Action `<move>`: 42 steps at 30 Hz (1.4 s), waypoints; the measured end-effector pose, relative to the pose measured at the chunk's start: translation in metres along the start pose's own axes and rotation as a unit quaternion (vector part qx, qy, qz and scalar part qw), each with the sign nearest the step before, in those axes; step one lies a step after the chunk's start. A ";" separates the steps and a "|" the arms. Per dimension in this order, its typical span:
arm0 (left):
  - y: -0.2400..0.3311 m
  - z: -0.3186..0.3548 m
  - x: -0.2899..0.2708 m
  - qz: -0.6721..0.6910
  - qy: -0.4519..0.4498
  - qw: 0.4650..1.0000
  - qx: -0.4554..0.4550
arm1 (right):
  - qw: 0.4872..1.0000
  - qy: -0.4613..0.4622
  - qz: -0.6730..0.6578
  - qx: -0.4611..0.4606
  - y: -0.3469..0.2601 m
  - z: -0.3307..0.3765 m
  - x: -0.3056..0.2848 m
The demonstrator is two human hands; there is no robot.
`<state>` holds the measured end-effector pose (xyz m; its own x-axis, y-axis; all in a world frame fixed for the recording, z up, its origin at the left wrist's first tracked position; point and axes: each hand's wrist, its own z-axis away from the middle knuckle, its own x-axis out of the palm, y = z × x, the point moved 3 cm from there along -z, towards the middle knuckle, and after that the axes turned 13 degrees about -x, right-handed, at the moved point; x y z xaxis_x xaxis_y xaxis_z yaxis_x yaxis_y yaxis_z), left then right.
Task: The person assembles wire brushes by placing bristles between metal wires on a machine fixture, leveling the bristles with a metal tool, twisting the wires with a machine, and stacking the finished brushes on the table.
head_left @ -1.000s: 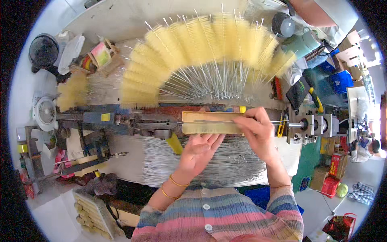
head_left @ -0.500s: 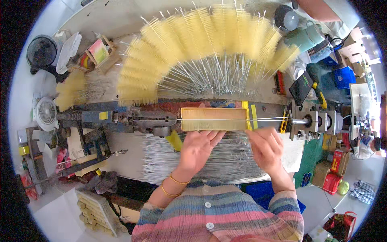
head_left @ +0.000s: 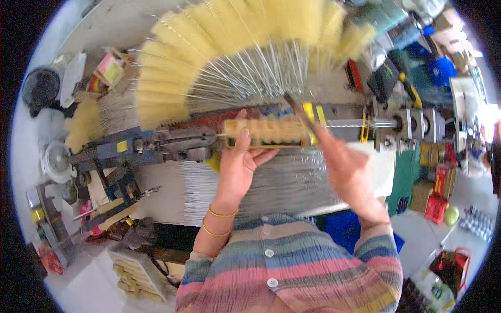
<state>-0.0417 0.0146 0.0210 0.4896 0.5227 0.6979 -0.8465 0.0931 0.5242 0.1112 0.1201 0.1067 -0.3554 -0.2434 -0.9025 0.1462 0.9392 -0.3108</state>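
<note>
My left hand [head_left: 237,167] lies against a shallow wooden box [head_left: 227,140], one digit across it and other fingers spread along its near edge. Pale bristles [head_left: 279,128] seem to fill the box, though motion blurs them. My right hand [head_left: 344,167] is closed around a dark, flat strip [head_left: 300,112] that slants up past the box's right end. A twisted wire [head_left: 344,123] runs from there to the metal spindle [head_left: 383,123] on the right. At the box's left stands a dark metal clamp [head_left: 188,143].
Yellow bristle brushes [head_left: 235,26] with wire stems fan out beyond the machine. Many straight wires [head_left: 292,177] lie between it and me. A small white fan [head_left: 56,160] stands at the left, and a yellow-handled tool [head_left: 410,89] at the right.
My right hand now holds the dark strip and has risen, blurred by motion. My left hand has shifted left, with a digit over the box. The whole view has moved and tilted.
</note>
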 end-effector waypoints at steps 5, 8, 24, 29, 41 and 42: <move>-0.016 -0.006 -0.024 0.056 -0.122 0.991 0.026 | 0.988 0.044 -0.146 -0.007 0.008 0.035 0.020; -0.030 -0.019 -0.003 -0.048 -0.055 0.993 -0.097 | 0.968 -0.063 -0.222 0.093 0.000 0.051 0.078; -0.016 0.074 -0.096 -0.662 0.275 0.652 0.246 | 0.910 -0.073 -0.393 0.109 -0.035 -0.022 0.131; -0.004 0.112 -0.119 -0.643 0.331 0.641 0.258 | 0.880 0.017 -0.462 0.110 -0.037 -0.011 0.152; 0.019 0.135 -0.146 -0.293 0.533 0.755 0.244 | 0.776 -0.169 -0.600 -0.099 -0.103 -0.070 0.079; 0.025 0.129 -0.130 -0.286 0.532 0.747 0.279 | 0.797 -0.122 -0.580 -0.118 -0.107 -0.065 0.106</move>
<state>-0.0994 -0.1601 0.0066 0.0432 0.9374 -0.3455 -0.1991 0.3469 0.9165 -0.0022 0.0096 0.0632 0.0696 -0.9936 -0.0888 -0.3384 0.0602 -0.9391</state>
